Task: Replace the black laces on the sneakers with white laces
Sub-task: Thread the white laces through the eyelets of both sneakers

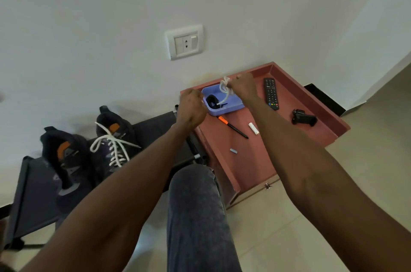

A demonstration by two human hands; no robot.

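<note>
Two dark navy sneakers stand on a low dark rack at the left. The right sneaker (113, 138) carries a white lace; the left sneaker (64, 158) shows no lace. My right hand (243, 88) pinches a bundled white lace (225, 89) above a small purple tray (233, 105) on the reddish table. A coiled black lace (211, 101) lies inside that tray. My left hand (191, 107) hovers with curled fingers at the tray's left edge; whether it holds the white lace's end I cannot tell.
On the reddish rimmed table (262, 160) lie a black remote (271, 94), an orange-and-black pen (232, 126), a small white tube (254, 128), a black gadget (303, 117) and a tiny grey piece (233, 150). My knee in jeans (195, 205) is between rack and table.
</note>
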